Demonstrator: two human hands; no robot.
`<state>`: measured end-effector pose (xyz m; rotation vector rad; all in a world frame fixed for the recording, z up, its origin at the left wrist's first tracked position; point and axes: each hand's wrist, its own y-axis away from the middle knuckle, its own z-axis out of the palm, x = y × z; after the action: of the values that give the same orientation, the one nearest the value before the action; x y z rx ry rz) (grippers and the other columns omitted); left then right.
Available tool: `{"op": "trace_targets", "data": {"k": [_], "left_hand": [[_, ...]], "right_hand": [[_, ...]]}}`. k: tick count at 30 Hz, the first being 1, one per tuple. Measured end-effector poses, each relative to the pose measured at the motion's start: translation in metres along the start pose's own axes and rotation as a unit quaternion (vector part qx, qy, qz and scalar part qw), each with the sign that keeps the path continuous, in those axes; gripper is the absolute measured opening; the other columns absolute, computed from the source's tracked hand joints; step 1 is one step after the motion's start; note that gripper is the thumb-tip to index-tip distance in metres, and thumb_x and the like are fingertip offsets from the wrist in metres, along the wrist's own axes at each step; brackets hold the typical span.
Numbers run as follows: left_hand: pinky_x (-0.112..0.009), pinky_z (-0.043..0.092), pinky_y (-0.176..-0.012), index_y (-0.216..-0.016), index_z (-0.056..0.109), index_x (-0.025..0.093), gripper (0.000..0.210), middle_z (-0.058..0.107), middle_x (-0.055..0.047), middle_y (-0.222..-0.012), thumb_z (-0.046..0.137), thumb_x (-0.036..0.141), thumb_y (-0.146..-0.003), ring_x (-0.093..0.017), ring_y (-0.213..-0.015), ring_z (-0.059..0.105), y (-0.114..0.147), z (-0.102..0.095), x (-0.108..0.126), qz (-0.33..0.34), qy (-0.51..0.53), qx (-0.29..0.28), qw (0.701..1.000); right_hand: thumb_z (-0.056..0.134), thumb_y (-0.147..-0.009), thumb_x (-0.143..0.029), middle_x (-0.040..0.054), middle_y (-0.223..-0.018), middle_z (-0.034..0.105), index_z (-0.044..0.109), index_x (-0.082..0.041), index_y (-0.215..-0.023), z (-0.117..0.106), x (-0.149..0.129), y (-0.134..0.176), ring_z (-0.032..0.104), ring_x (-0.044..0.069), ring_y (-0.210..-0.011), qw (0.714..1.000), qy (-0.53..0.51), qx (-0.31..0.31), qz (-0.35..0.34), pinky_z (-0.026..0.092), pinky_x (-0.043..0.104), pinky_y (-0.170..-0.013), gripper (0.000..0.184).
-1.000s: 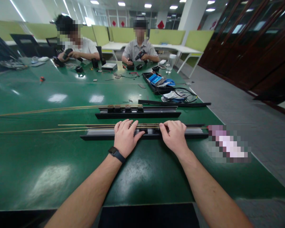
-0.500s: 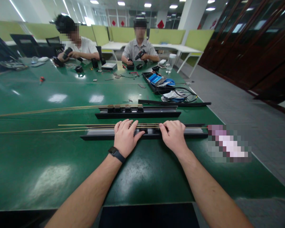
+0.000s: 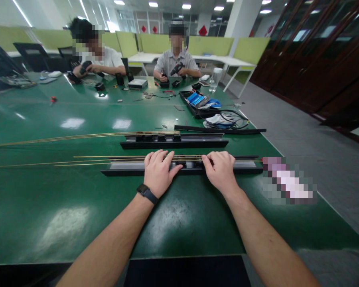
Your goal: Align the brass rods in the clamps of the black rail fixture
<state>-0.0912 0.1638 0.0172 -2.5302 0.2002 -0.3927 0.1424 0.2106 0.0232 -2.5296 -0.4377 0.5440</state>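
Note:
A long black channel [image 3: 128,173] with a silvery inside lies across the green table in front of me. Thin brass rods [image 3: 92,157] run along it and stick out past its left end. My left hand [image 3: 158,169] lies over the channel's middle, fingers over the rods and far edge, thumb stretched along the near side; it steadies the channel. Thumb and forefinger of my right hand [image 3: 219,169] are pinched together at the rods, the other fingers curled. Between the hands, dark blocks [image 3: 182,164] sit inside the channel.
Behind lies a second black channel [image 3: 173,145] with more brass rods. A black strip [image 3: 221,130], cables and a glove [image 3: 218,120], and a black tray [image 3: 194,109] stand beyond. Two people sit across the table holding power drills [image 3: 176,68]. A pixelated pink patch [image 3: 287,179] is at right.
My right hand has shifted very slightly to the right along the rods. My left hand and the channel look the same.

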Motion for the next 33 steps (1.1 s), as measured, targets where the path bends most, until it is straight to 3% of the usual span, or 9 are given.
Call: {"op": "trace_targets", "data": {"k": [33], "left_hand": [[-0.052,0.034,-0.116,-0.132,0.067,0.024,0.048,0.071,-0.012,-0.132,0.065,0.054,-0.095,-0.033,-0.132,0.058,0.0002,-0.0009,0.0003,-0.003,0.002,-0.002,1.000]], "right_hand": [[0.048,-0.104,-0.043,0.0044,-0.084,0.070,0.061,-0.023,-0.082,-0.0020,-0.0029,0.0004,0.053,0.024,-0.093,1.000,-0.007,-0.005,0.004,0.028,0.040,-0.089,0.032]]}}
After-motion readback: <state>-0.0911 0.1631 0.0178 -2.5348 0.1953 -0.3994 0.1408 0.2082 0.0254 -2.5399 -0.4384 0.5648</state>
